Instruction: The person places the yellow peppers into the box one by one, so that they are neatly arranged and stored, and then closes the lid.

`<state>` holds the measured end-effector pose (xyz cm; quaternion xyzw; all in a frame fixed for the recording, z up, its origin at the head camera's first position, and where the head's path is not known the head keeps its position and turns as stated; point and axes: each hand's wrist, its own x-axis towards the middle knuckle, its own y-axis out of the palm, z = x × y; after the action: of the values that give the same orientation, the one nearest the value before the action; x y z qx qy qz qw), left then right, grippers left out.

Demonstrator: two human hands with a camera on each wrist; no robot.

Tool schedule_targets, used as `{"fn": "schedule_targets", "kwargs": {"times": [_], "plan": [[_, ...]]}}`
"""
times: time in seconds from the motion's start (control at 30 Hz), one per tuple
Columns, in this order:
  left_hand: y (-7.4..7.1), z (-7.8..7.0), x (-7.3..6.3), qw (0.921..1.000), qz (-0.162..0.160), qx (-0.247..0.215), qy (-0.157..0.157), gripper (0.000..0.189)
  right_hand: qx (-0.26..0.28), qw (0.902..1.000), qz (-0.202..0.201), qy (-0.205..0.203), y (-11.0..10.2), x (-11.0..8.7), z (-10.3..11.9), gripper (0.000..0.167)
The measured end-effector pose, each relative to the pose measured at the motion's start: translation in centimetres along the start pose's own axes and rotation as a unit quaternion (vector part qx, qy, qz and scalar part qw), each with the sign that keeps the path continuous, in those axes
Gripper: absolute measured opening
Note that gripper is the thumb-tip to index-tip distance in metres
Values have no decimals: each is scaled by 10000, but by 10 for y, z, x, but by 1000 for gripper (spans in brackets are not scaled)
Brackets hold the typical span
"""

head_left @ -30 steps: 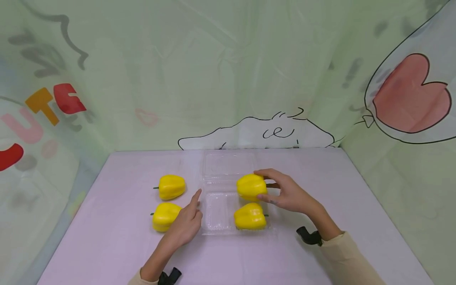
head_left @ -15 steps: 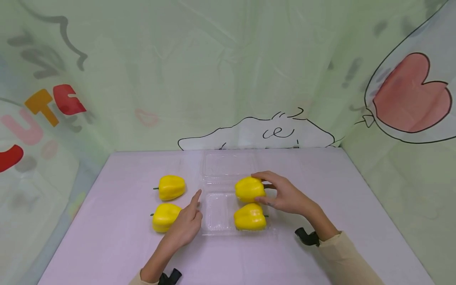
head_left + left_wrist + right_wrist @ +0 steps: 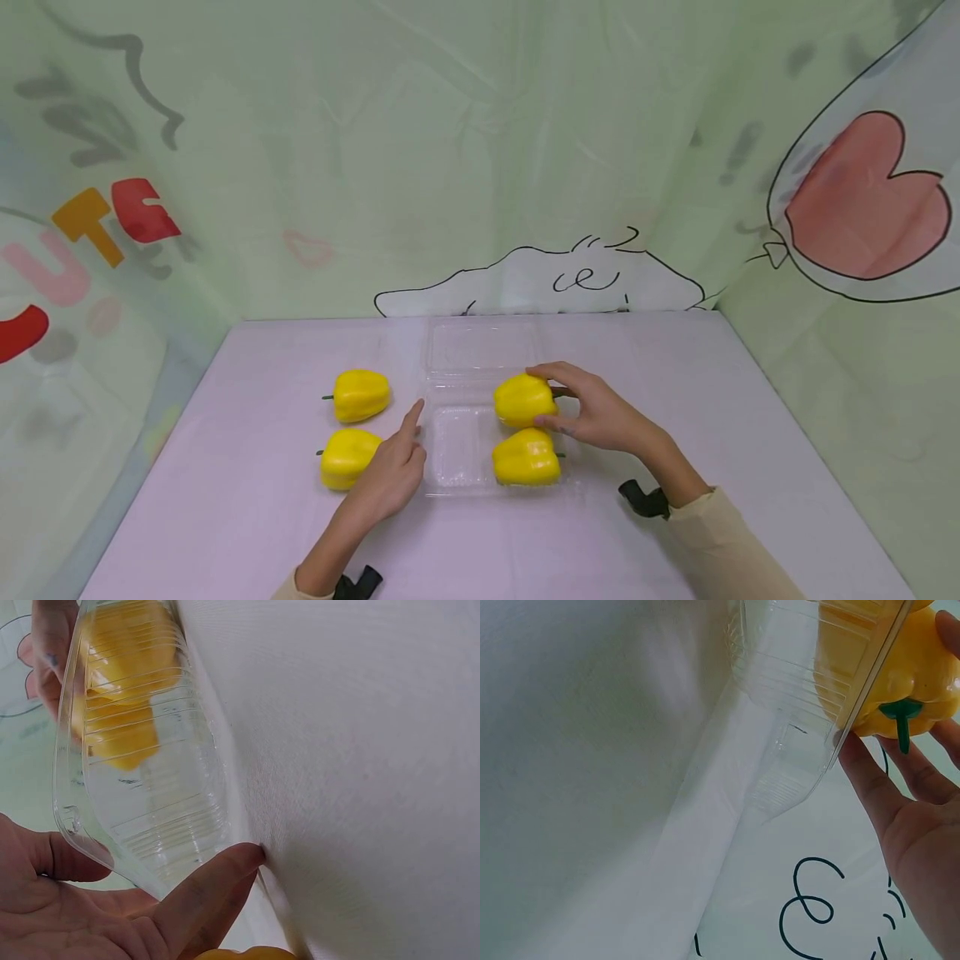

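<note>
On the pale worktop [image 3: 225, 533], toward the far edge, the right hand [image 3: 598, 410] has fingers round the farther yellow pepper [image 3: 522, 402] in a clear container [image 3: 461, 450]; the left hand [image 3: 392, 473], index finger straight, is beside it.

- Head: set above, facing forward and down, far enough back for the tabletop [image 3: 202, 517] and backdrop [image 3: 450, 167].
- Left wrist: close and low, turned sideways, facing the clear container [image 3: 172, 840].
- Right wrist: equally close, tilted, facing container and backdrop.
- Wrist views share the container and, seemingly through plastic, one yellow pepper [image 3: 922, 667].
</note>
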<state>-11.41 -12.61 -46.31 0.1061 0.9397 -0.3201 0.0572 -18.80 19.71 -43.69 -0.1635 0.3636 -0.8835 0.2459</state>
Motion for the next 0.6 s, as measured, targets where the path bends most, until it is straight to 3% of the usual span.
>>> {"fn": "schedule_targets", "kwargs": {"times": [0.27, 0.6], "plan": [[0, 0, 0, 10000, -22, 10, 34, 65, 51, 9999, 66, -121, -1, 0, 2, 68], [0, -1, -2, 10000, -5, 65, 64, 65, -276, 9993, 66, -254, 2, 1, 2, 66]]}}
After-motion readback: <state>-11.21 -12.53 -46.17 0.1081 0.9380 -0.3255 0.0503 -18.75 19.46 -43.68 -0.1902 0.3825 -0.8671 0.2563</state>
